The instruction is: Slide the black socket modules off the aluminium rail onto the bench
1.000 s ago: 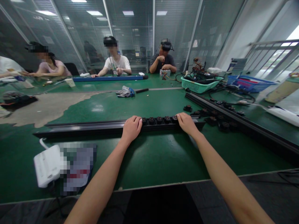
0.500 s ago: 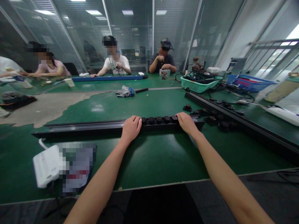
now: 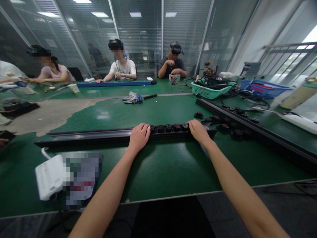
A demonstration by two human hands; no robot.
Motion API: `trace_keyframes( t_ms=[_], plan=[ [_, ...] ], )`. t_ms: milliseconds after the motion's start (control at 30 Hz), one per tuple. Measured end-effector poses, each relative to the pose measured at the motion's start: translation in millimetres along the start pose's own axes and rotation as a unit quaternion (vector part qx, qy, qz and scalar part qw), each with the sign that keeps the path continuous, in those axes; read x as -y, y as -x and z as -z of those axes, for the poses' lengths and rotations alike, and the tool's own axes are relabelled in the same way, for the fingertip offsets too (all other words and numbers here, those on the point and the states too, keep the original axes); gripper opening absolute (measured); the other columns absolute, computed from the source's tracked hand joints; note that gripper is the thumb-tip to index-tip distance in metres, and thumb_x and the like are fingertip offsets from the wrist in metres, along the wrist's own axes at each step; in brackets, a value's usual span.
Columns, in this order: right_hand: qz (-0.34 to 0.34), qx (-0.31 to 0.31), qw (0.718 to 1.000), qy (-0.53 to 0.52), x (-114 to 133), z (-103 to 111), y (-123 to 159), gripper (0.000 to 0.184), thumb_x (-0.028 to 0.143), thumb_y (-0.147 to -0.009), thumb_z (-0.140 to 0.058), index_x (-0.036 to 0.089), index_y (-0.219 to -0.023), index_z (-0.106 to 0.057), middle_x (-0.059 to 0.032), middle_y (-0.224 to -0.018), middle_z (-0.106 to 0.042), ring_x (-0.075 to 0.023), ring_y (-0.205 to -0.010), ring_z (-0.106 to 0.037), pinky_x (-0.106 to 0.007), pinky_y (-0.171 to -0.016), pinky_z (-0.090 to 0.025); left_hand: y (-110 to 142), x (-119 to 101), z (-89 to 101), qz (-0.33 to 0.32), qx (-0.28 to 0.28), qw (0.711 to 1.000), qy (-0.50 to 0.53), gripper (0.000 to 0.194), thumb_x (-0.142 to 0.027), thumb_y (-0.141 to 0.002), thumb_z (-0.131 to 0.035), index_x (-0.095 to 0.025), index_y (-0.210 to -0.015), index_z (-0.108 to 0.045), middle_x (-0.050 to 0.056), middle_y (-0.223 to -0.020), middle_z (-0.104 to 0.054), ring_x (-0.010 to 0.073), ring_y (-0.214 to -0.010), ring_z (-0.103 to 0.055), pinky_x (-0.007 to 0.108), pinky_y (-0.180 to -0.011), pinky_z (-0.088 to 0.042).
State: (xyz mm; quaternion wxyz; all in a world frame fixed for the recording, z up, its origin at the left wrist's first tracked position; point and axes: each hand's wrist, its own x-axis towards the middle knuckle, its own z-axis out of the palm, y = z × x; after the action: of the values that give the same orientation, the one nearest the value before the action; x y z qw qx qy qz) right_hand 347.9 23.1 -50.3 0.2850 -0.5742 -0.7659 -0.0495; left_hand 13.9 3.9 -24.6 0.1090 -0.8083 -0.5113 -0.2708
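Note:
Both my hands lie on a long black aluminium rail (image 3: 94, 135) that runs across the green bench in front of me. My left hand (image 3: 139, 137) curls over the rail's far edge, just left of a row of several black round-topped parts (image 3: 168, 128) mounted along it. My right hand (image 3: 198, 131) grips the rail at the right end of that row. The parts between my hands stay visible, while the rail's underside is hidden.
A second black rail (image 3: 237, 127) with loose black parts lies to the right. A white device (image 3: 49, 177) and a pixelated cloth (image 3: 81, 180) sit near my left arm. Beyond are a green basket (image 3: 209, 90), a blue basket (image 3: 264, 89) and several co-workers.
My hands stay on the rail, and the view has shifted only slightly. Another person's hand holding a dark object has appeared at the left edge.

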Motion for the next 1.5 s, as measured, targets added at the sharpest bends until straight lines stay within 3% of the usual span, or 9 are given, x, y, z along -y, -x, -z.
trace_keyframes(
  t_ms=[667, 1000, 1500],
  plan=[
    [-0.027, -0.005, 1.000, 0.002, -16, 3, 1, 0.040, 0.027, -0.100, -0.028, 0.015, -0.099, -0.066, -0.0184, -0.105, -0.068, -0.0287, -0.105, -0.061, -0.043, -0.095, -0.046, 0, 1, 0.8, 0.001, 0.004, 1.000, -0.001, 0.038, -0.035, -0.105, -0.030, -0.020, -0.109, -0.065, 0.009, -0.108, -0.067, 0.0230, -0.098, -0.063, 0.037, -0.090, -0.048],
    [-0.026, -0.016, 1.000, 0.000, -11, 6, 2, 0.040, 0.026, -0.099, -0.028, 0.016, -0.098, -0.067, -0.0184, -0.104, -0.068, -0.0301, -0.105, -0.061, -0.045, -0.097, -0.046, 0, 0, 0.4, -0.002, 0.001, 1.000, 0.004, 0.039, -0.036, -0.105, -0.030, -0.021, -0.110, -0.065, 0.009, -0.108, -0.067, 0.0230, -0.099, -0.063, 0.037, -0.091, -0.048],
    [-0.086, -0.040, 0.995, 0.037, -17, 5, 6, 0.039, 0.026, -0.099, -0.029, 0.018, -0.092, -0.066, -0.0170, -0.100, -0.068, -0.0293, -0.101, -0.061, -0.047, -0.098, -0.045, -1, 0, 1.4, 0.001, 0.007, 1.000, 0.002, 0.038, -0.035, -0.105, -0.030, -0.021, -0.108, -0.065, 0.009, -0.109, -0.067, 0.0228, -0.100, -0.063, 0.037, -0.091, -0.048]
  ],
)
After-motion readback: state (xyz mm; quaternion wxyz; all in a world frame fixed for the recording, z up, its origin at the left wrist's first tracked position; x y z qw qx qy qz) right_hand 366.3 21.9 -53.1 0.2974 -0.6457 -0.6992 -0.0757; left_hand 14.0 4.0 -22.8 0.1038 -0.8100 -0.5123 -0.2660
